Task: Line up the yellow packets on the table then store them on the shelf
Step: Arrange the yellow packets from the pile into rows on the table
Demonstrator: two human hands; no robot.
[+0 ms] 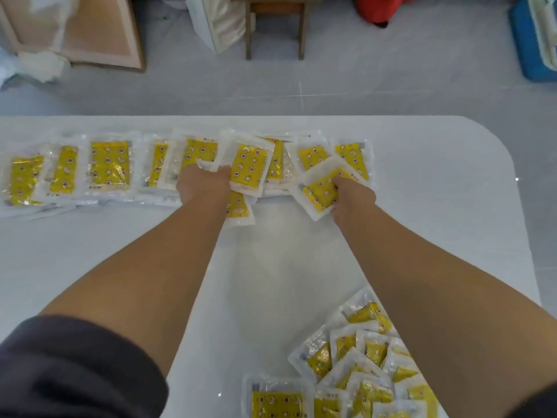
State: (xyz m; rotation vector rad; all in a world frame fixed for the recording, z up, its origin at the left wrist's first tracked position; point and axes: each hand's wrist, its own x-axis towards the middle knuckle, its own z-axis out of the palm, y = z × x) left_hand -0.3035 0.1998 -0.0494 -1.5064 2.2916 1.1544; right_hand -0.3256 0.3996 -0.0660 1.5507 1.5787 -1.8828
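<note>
A clear plastic packet with a yellow printed panel (248,168) is sitting tilted in the grip of the left hand (202,184), whose fingers and thumb are curling round its near left edge. It is being held over the middle of the row of yellow packets (110,167), which is stretching along the far side of the white rounded-corner surface (437,236), with many of the packets overlapping. The right hand (352,199) is closing its grip on a second yellow packet (321,188), fingers on top of the yellow panel, and this packet is lying skewed at the right end of the row. One more yellow packet (238,208) is poking out just beneath the left wrist. A loose heap of yellow packets (355,375) is lying at the near right of the surface, partly under the right forearm. The yellow panels are showing a pattern of stars, moons and small round flowers; small dark print is running along the clear borders, but it is too blurred to read. A dark sleeve (75,366) is covering the left upper arm. Beyond the surface, on the grey floor (391,70), a wooden stool (275,28), a wooden framed board (99,34), a blue container (533,46) and a red object (382,7) are standing.
</note>
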